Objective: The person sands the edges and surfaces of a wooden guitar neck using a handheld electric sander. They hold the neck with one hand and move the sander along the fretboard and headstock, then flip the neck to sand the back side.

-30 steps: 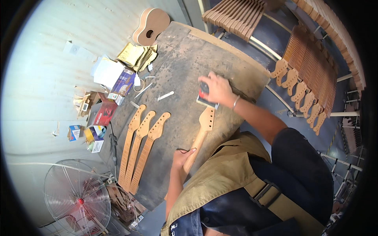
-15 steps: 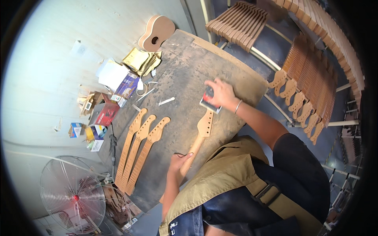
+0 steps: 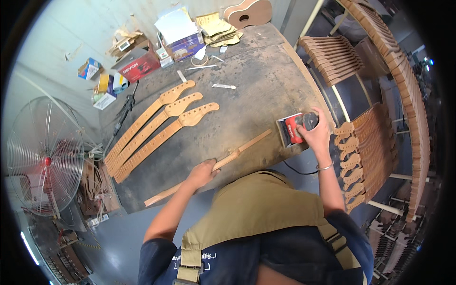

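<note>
Along the near edge of the desk (image 3: 256,71), a guitar neck (image 3: 228,159) shows edge-on, the left hand (image 3: 203,173) closed around it. Past its right end, the right hand (image 3: 317,133) grips a red-and-black sander (image 3: 293,129), apart from the wood. This neck seems mid-work; whether three necks (image 3: 178,108) lying farther left are finished cannot be told.

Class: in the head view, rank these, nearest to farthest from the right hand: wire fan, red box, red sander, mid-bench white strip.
1. Red sander: in the right hand
2. White strip: left, mid-bench
3. Red box: upper left
4. Wire fan: far left
</note>
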